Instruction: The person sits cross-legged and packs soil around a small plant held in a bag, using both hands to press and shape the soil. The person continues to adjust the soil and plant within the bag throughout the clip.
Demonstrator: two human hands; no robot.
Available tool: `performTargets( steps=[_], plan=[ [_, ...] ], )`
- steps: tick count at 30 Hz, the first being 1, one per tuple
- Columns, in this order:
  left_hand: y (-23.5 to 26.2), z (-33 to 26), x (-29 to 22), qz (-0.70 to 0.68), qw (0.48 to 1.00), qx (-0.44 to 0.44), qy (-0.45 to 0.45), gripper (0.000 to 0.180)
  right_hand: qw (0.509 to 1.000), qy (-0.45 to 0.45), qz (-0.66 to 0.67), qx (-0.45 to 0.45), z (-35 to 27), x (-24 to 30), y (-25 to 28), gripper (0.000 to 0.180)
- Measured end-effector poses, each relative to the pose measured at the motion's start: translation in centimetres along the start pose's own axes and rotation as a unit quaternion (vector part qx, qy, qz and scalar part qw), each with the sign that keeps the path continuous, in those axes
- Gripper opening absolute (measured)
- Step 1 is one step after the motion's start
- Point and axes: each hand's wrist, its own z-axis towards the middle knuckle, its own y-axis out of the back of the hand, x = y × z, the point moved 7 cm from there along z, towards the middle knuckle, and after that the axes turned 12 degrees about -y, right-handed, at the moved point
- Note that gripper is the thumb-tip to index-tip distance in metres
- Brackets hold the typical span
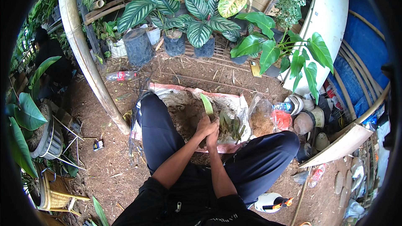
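Note:
My left hand (204, 126) and my right hand (213, 133) are pressed together between my knees, fingers closed. From the top of them rises a pale green cut piece of leaf (207, 104); its lower end is hidden in my grip. Below lies an opened-out sack (238, 101) with a reddish border, spread flat on the ground and bearing dark soil (183, 115). Just right of my hands, a bunch of darker green leaf pieces (230, 127) rests on the sack.
Potted plants (204, 47) line the far side, by a phone (255, 69). At right are a clear bag of brown fibre (261, 119) and stacked pots (303, 123). A spray bottle (269, 202) stands near my right leg. A bamboo pole (83, 54) and another person (52, 58) are left.

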Motion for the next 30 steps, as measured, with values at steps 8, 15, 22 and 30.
performTargets(
  steps=[8, 15, 22, 30],
  plan=[
    [-0.2, 0.1, 0.1, 0.003, 1.0, 0.013, 0.0, 0.078, 1.0, 0.0, -0.003, -0.001, 0.1, -0.1, 0.2, 0.063],
    [-0.2, 0.1, 0.1, 0.003, 1.0, 0.009, 0.0, 0.074, 1.0, -0.004, -0.002, -0.011, 0.3, -0.5, 0.3, 0.063],
    [-0.4, 0.1, 0.2, -0.014, 1.0, -0.004, -0.005, 0.072, 1.0, -0.02, 0.018, -0.004, 0.9, -1.5, 0.9, 0.063],
    [-0.3, 0.1, -0.1, 0.026, 0.999, -0.009, -0.022, 0.074, 0.998, -0.006, 0.056, -0.005, 1.0, -1.6, 0.7, 0.061]
  ],
)
